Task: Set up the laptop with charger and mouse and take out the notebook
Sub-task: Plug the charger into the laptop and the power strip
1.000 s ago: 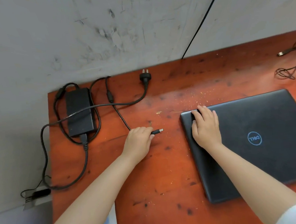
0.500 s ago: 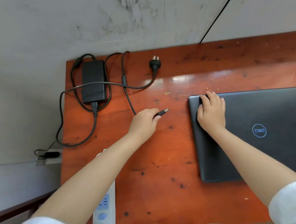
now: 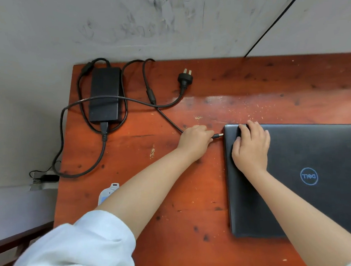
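A closed black laptop (image 3: 316, 165) lies on the right of the red-brown wooden table (image 3: 176, 225). My right hand (image 3: 250, 146) rests flat on its near-left corner. My left hand (image 3: 195, 141) is closed on the charger's barrel connector (image 3: 219, 135), whose metal tip sits right at the laptop's left edge. The black charger brick (image 3: 104, 94) lies at the table's far left with its cables looped around it. The wall plug (image 3: 185, 78) lies loose on the table, prongs up. No mouse or notebook is in view.
A white power strip (image 3: 107, 193) pokes out from under my left forearm near the table's left edge. A grey wall runs behind the table. A small wall socket with a cable (image 3: 44, 179) sits low on the left. A dark wooden rail (image 3: 17, 241) shows bottom left.
My left hand has carried the connector to the right, from the open table to the laptop's left edge. My right hand has stayed on the laptop's corner.
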The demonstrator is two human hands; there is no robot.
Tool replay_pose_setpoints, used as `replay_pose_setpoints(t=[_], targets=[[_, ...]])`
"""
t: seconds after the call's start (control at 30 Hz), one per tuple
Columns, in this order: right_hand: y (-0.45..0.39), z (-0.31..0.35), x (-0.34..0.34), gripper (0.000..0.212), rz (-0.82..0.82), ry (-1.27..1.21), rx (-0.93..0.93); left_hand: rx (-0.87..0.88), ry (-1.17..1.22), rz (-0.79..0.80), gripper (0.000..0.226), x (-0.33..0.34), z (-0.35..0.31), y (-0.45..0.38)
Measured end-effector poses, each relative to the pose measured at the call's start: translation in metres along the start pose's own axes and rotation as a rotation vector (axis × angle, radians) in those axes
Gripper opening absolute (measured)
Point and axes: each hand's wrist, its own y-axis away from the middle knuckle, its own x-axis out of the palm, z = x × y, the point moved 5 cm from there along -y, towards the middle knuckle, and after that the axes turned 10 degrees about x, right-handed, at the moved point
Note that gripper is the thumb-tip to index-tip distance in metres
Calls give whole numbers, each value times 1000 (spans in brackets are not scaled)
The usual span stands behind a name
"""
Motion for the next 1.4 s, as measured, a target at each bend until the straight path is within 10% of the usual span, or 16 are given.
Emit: replay_pose_setpoints(t=[0.63,0.97,1.4], targets=[[1,-2,2,44,-21,14,-28,332,-97,-9,9,2,-8,-10],[-1,-2,7,40,4,111,-28,403,-78,-88,37,6,-13,-19],[-1,2,0,44,52,145,-20,168,-166,-340,40,-44,30,-14]])
